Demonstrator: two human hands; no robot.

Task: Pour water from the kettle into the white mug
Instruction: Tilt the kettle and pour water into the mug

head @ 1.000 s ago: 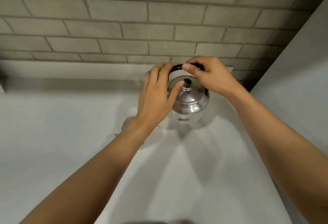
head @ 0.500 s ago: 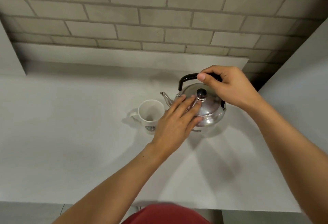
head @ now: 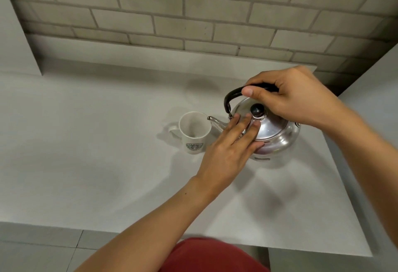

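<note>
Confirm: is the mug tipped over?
No, the white mug stands upright on the counter, mouth up, beside the kettle spout.

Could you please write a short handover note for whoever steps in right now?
Right hand: closed around the kettle's black handle.
Left hand: open, fingers flat on the lid beside the black knob.
Kettle: near the counter surface, spout pointing at the white mug's rim.
Mug: upright, left of the kettle; no water clearly visible in it.
Done: kettle gripped, lid steadied.
Left: tip and pour, then set the kettle down.
</note>
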